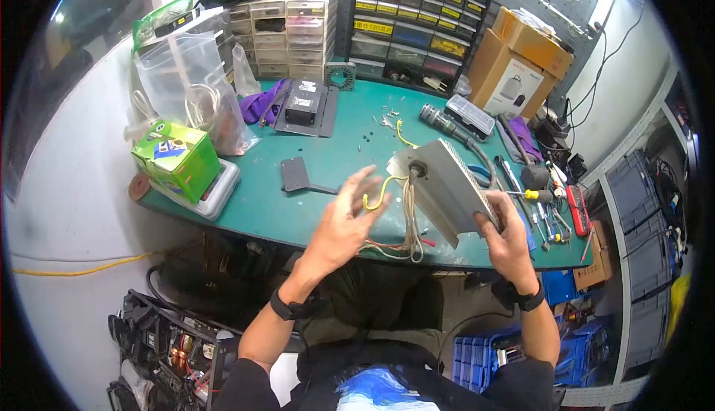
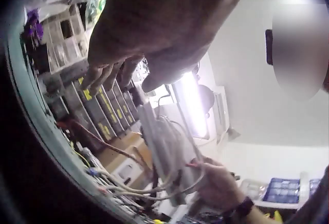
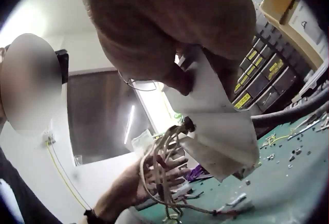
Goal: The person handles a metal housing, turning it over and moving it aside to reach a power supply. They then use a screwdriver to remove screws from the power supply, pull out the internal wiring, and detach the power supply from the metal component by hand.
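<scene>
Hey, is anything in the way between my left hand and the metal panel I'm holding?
Yes. The beige cables hang from the black fitting on the metal panel, and the yellow wire curves by your left hand. Both lie on that side.

Your head view looks forward and down from above, set farthest back, and covers most of the green bench [image 1: 257, 206]. Your left wrist view sits close in at your left hand [image 2: 164, 28], steeply tilted, facing across to your right hand [image 2: 218, 183]. Your right wrist view, equally close and also tilted, faces back toward your left hand. Both wrist views share the drawer cabinet [image 1: 417, 27] and metal panel [image 1: 447, 195] with your head view.
</scene>
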A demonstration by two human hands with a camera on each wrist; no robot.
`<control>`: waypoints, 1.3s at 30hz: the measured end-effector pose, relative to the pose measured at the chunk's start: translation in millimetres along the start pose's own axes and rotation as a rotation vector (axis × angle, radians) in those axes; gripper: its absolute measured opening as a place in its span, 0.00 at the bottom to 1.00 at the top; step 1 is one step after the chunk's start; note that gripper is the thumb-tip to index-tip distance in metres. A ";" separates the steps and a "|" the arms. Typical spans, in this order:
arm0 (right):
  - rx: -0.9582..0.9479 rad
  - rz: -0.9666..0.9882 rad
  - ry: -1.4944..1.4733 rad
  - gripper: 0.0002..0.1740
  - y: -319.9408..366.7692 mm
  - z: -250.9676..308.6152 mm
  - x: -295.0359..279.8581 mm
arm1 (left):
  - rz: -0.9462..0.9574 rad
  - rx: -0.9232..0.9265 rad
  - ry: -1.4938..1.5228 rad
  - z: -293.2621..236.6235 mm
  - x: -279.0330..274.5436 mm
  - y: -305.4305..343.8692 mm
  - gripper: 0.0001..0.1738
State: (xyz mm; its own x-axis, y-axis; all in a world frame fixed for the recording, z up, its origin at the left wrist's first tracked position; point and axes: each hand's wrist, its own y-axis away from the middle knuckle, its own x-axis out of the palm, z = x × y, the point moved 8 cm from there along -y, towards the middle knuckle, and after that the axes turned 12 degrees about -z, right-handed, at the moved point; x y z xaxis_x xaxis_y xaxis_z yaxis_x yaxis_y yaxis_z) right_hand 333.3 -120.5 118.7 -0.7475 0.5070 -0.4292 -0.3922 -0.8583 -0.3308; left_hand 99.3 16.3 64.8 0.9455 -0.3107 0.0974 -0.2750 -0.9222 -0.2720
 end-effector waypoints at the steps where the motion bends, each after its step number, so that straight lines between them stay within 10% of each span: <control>1: -0.153 -0.052 0.054 0.17 5.0 6.6 -1.3 | 0.087 -0.120 0.059 6.4 14.2 3.9 0.30; 10: -0.454 -0.242 0.093 0.21 7.0 1.9 7.2 | 0.156 -0.100 -0.114 0.7 61.4 -28.3 0.27; 16: -0.470 -0.214 0.014 0.26 12.6 -0.9 29.4 | 0.196 0.294 -0.137 -26.6 62.3 -62.6 0.16; 39: -0.506 -0.245 -0.127 0.20 38.5 17.4 127.1 | -0.026 -0.107 0.285 62.9 -17.6 -30.0 0.20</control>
State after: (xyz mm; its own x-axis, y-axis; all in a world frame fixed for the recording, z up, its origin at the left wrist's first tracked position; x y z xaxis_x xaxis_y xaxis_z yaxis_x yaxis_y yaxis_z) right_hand 213.9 -90.5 66.1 -0.7379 0.6460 -0.1953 -0.2803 -0.5565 -0.7821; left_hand 101.9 63.9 11.0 0.8696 -0.3252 0.3715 -0.2828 -0.9449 -0.1652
